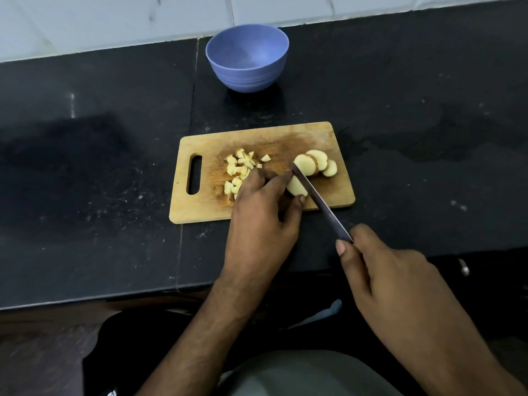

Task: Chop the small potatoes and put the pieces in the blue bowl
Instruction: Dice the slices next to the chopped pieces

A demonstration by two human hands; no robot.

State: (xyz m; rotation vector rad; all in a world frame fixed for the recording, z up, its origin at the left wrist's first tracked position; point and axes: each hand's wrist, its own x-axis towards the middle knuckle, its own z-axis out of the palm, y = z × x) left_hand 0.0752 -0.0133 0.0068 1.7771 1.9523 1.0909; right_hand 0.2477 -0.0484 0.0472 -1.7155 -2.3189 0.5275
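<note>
My left hand (263,207) pinches the pale potato half (297,186); right hand (400,278) grips the steel knife (317,198). Tuck fingertips, slice straight down.

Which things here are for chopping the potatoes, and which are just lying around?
For the job:
potato, held by left hand
slices
pieces
knife, in right hand
board
bowl, nothing in it yet

Just lying about:
brown scrap on the board
counter
</note>
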